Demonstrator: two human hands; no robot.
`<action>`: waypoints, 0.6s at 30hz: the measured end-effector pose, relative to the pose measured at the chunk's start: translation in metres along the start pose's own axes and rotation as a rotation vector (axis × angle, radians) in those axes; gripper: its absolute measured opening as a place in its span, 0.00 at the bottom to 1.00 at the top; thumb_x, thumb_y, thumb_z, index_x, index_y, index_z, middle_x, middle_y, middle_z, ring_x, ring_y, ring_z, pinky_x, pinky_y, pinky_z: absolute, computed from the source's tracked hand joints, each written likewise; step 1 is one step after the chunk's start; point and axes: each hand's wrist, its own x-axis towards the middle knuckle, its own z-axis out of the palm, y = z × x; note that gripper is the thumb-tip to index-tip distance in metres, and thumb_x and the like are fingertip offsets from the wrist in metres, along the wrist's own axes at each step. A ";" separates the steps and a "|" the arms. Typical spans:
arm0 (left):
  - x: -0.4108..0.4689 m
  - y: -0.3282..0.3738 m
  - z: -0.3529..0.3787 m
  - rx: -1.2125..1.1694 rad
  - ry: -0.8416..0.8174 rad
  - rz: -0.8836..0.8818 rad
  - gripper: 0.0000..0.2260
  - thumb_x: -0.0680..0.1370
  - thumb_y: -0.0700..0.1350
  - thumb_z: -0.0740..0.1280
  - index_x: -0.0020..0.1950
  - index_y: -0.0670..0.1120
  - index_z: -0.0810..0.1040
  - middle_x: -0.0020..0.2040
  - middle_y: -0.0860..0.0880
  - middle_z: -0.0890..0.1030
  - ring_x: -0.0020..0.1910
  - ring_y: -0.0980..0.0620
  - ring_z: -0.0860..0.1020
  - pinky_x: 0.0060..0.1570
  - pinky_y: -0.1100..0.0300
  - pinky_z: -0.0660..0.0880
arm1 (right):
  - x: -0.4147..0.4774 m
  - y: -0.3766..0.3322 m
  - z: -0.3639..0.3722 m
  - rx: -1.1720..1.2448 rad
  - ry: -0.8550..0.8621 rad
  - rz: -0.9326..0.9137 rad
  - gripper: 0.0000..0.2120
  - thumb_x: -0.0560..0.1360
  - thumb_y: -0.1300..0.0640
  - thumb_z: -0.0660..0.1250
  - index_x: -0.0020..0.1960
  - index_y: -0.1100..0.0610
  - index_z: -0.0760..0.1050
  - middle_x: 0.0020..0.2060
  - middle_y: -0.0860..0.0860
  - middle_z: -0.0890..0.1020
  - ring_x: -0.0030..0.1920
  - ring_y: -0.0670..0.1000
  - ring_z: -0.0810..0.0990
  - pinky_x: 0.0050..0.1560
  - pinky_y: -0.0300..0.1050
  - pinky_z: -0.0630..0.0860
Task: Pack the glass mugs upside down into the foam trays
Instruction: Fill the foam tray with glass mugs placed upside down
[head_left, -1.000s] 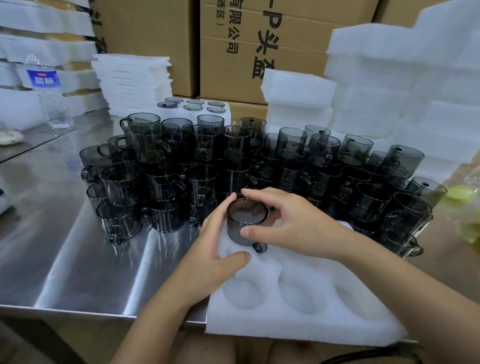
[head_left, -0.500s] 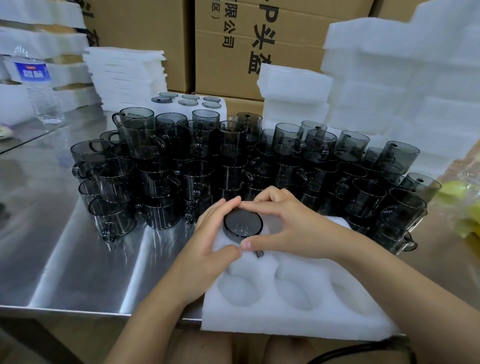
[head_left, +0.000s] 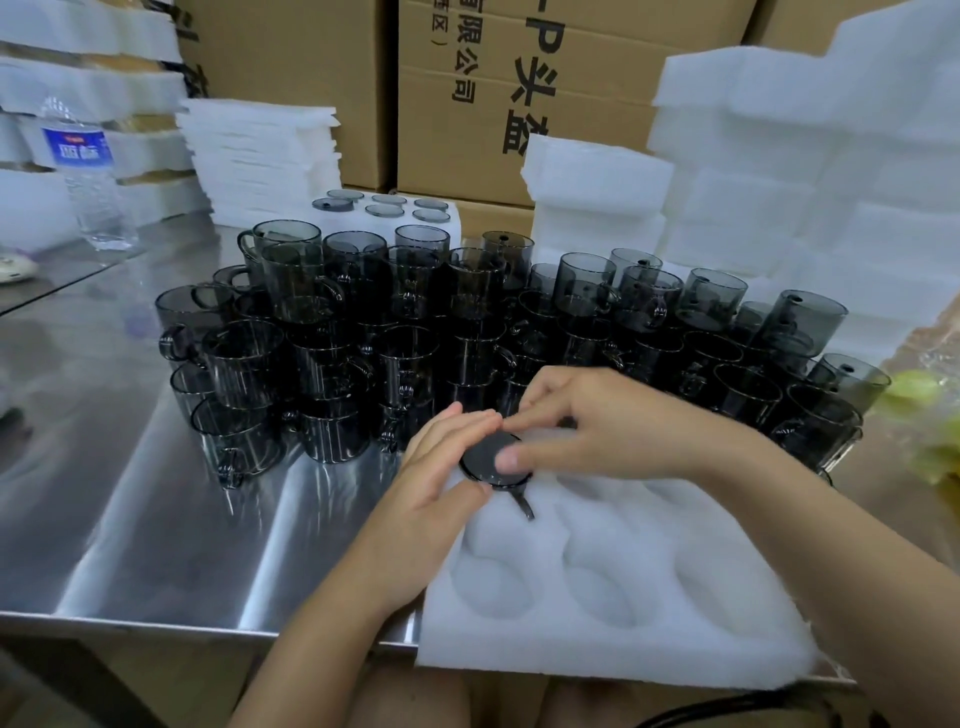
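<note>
Shiny metal table (head_left: 130, 519) holds a white foam tray (head_left: 649, 639) near its front edge, and one dark glass mug (head_left: 485, 460) sits upside down in the tray's far left hole. Both the left hand (head_left: 441, 488) and the right hand (head_left: 613, 431) have fingers laid almost flat on the mug's bottom, pressing and not grabbing. I think it is best to push straight down, softly, with the handle (head_left: 525, 506) in its slot.

Just one cam, head-mounted, looking forward and down, close over the tray (head_left: 675, 649); table (head_left: 156, 519) left, boxes (head_left: 291, 78) beyond it.
</note>
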 end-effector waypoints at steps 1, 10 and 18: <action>0.000 0.000 0.000 0.000 -0.006 0.008 0.22 0.71 0.45 0.58 0.62 0.63 0.70 0.63 0.75 0.67 0.70 0.74 0.53 0.61 0.82 0.52 | 0.004 -0.004 -0.005 0.044 0.103 -0.008 0.18 0.70 0.36 0.66 0.45 0.48 0.84 0.44 0.47 0.80 0.42 0.46 0.77 0.44 0.42 0.72; 0.000 -0.002 0.000 -0.021 0.011 0.016 0.20 0.69 0.43 0.59 0.59 0.56 0.77 0.62 0.69 0.71 0.73 0.67 0.55 0.70 0.66 0.53 | 0.058 -0.031 0.012 -0.482 0.404 -0.227 0.19 0.78 0.53 0.63 0.68 0.48 0.71 0.58 0.50 0.71 0.53 0.50 0.72 0.54 0.46 0.67; 0.001 -0.002 0.000 -0.021 0.013 0.021 0.19 0.70 0.43 0.59 0.56 0.58 0.77 0.62 0.71 0.71 0.72 0.67 0.56 0.70 0.62 0.53 | 0.067 -0.032 0.019 -0.467 0.388 -0.272 0.12 0.78 0.58 0.64 0.60 0.59 0.74 0.63 0.54 0.68 0.54 0.55 0.73 0.53 0.50 0.70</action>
